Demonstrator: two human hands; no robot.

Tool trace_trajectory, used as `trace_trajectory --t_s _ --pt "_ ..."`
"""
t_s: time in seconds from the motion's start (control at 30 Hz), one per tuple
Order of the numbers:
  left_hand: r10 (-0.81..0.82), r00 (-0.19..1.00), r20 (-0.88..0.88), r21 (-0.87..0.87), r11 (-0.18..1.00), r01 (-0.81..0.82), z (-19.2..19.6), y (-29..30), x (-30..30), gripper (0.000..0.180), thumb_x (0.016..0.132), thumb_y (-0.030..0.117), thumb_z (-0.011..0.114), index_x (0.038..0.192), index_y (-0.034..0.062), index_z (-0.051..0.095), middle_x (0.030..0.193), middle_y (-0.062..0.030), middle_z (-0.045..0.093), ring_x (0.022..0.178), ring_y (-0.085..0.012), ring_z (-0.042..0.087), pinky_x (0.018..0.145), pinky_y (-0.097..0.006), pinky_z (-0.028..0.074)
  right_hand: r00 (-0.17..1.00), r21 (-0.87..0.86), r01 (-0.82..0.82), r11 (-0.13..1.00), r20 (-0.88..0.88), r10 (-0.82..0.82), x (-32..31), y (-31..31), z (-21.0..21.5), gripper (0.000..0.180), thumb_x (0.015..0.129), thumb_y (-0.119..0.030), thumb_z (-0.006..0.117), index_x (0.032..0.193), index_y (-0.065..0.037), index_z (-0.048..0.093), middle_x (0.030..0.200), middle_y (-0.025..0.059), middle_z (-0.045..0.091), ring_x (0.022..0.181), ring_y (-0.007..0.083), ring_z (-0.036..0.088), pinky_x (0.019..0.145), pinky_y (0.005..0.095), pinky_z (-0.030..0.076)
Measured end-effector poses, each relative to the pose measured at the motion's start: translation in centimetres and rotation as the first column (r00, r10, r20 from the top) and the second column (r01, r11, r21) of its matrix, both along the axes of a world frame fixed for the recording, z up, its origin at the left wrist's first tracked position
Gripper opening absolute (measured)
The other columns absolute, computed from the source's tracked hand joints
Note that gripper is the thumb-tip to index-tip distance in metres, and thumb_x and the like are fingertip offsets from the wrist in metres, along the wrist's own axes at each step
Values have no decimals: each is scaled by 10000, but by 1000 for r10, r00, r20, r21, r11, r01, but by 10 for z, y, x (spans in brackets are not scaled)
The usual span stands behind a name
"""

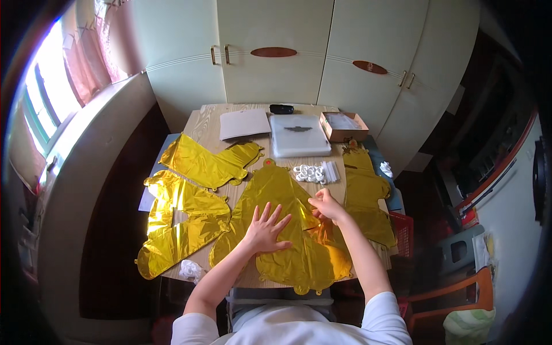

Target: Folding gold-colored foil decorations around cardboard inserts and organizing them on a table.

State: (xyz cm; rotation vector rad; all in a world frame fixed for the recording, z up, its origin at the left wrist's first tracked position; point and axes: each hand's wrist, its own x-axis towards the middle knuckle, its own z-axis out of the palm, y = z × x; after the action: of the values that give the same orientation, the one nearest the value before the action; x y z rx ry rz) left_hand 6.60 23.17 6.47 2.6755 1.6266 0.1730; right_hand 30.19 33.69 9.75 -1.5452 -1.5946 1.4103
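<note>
- Landmark: the case (301, 145), clear and flat, lies toward the far edge of the table (199, 119). We give all places from it.
- Main foil (298, 227): gold, spread on our side of the case. Its narrow end lies just short of the case; its wide end reaches the table's near edge. The right part is creased and reflects orange.
- Left hand (265, 231): we place it palm down on the main foil, nearer to us than the case and left of its middle. The grip is wide, fingers spread, with nothing between them.
- Right hand (328, 207): we hold it at the main foil's right side, nearer to us than the case. The grip is narrow, fingers curled; we cannot tell whether foil is pinched.
- Rings (309, 173) and strips (329, 171): white, side by side, just on our side of the case.
- Upper foil (202, 163): gold, left of the case and nearer to us.
- Lower foil (192, 225): gold, farther left of the case and nearer still.
- Right foil (366, 187): gold, right of the case and nearer to us.
- Sheets (245, 125): stacked, just left of the case.
- Carton (343, 135): open, just right of the case.
</note>
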Motion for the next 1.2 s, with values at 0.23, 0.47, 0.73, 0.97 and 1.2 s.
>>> trace_trajectory --t_s 0.23,0.47,0.73,0.97,1.2 --pt "0 1000 -2 10 1000 0 -3 1 1 910 800 790 407 1526 261 259 1574 -170 223 1450 -433 151 1134 -641 89 961 -241 -260 935 31 275 32 0 3 547 912 -527 577 1071 -5 615 767 45 602 561 98 540 450 248 380" --pt "11 1000 -24 -14 1000 -11 2 0 1 915 797 794 407 1527 263 256 1577 -165 217 1451 -430 147 1137 -638 85 799 360 -582 729 416 433 14 -15 -28 407 903 -290 610 1175 13 593 1146 142 612 1093 232 553 964 341 435" --pt "8 1000 -17 9 1000 -7 -1 0 1 914 793 802 403 1526 277 255 1573 -163 225 1450 -426 153 1139 -633 91 862 286 -494 821 286 419 15 -15 -34 456 856 -32 453 1292 -77 578 1247 118 615 1169 270 562 1019 363 428" --pt "10 1000 -12 1 1000 -10 -4 0 -1 923 788 814 385 1490 215 349 1546 -172 284 1453 -421 145 1138 -636 80 808 639 -577 509 539 239 3 -25 -45 392 876 -273 672 1239 -130 645 1300 11 616 1261 232 523 1027 380 429" --pt "16 999 -51 -70 997 -20 3 -1 -1 926 789 817 369 1396 127 481 1484 -189 384 1458 -416 131 1134 -645 68 744 540 -646 540 605 284 0 -19 -52 434 923 -351 611 1320 -177 592 1416 -33 523 1369 222 406 1103 431 315"
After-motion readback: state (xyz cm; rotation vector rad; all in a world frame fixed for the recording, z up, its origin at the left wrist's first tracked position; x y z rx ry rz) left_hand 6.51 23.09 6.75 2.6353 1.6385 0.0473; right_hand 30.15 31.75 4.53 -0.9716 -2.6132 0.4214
